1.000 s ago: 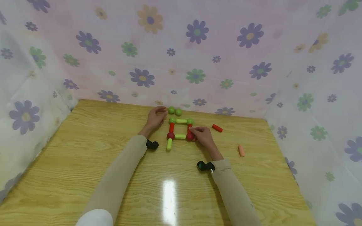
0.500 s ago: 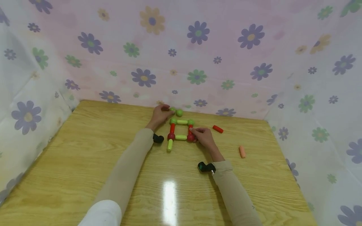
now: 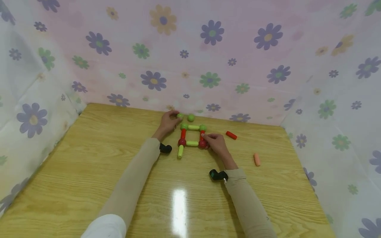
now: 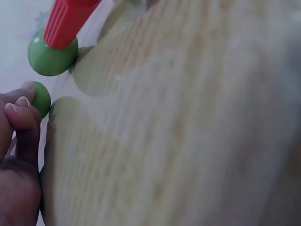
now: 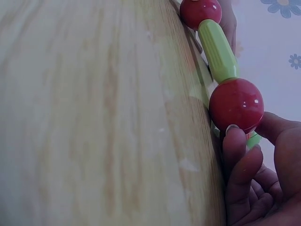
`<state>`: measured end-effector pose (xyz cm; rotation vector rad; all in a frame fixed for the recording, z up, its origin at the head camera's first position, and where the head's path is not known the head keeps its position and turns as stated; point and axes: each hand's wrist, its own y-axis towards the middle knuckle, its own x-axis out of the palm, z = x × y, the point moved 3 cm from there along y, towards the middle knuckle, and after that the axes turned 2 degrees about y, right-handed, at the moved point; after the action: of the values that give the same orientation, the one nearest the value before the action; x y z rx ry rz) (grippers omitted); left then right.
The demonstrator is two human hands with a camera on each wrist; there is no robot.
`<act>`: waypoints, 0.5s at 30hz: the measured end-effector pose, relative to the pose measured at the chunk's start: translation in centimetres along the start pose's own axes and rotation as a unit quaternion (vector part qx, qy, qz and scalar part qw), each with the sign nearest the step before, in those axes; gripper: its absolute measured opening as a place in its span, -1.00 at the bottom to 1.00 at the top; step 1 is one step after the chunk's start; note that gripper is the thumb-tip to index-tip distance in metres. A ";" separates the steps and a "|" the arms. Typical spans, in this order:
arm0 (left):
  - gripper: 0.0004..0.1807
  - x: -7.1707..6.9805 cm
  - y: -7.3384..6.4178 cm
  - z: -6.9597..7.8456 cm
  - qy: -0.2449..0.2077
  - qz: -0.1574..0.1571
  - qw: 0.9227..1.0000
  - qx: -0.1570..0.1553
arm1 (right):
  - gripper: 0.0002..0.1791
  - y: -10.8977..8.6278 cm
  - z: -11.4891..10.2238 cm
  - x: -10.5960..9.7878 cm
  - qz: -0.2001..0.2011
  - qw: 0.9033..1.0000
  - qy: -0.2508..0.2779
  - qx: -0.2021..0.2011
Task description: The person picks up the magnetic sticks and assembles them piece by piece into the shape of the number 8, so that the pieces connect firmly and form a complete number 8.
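Note:
A square of balls and rods lies on the table: red balls at its near corners, green balls at its far ones. Yellow-green rods (image 3: 192, 143) form its near and far sides, red rods (image 3: 183, 134) the other two. Another yellow-green rod (image 3: 180, 151) juts toward me from the near left corner. Thumb and fingers of my left hand (image 3: 168, 123) pinch a loose green ball (image 4: 41, 100) beyond the far left corner. My right hand (image 3: 218, 144) grips the square's right side, fingertips against the near right red ball (image 5: 236, 104) and thumb at the red rod.
Just right of the pinched ball sits a second loose green ball (image 3: 191, 117), near the flowered backdrop (image 3: 166, 59). To the right lie a loose red rod (image 3: 231, 135) and an orange rod (image 3: 257, 159). Flowered cloth also closes both sides of the wooden table (image 3: 143, 198).
My left hand has reached right to the loose green balls and taken hold of the left one. The gap between these two has widened. My right hand keeps its grip on the square.

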<state>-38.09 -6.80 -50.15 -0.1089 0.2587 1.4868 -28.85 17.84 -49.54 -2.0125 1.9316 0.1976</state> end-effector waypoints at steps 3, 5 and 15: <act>-0.58 -0.3 -0.4 -0.1 0.007 0.003 1.000 0.004 | -0.52 0.1 0.0 0.2 -0.001 1.000 -0.001 -0.001; -0.57 -0.5 -0.7 0.1 0.006 0.001 1.000 0.004 | -0.52 0.1 -0.1 0.3 -0.003 1.000 -0.002 -0.003; -0.52 -0.8 -3.7 -0.2 -0.037 -0.050 0.998 -0.024 | -0.53 0.3 0.1 -0.1 0.003 1.000 -0.002 0.004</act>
<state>-34.52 -7.92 -50.43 -0.1047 0.1555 1.3949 -29.18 17.95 -49.70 -1.9990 1.9339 0.1958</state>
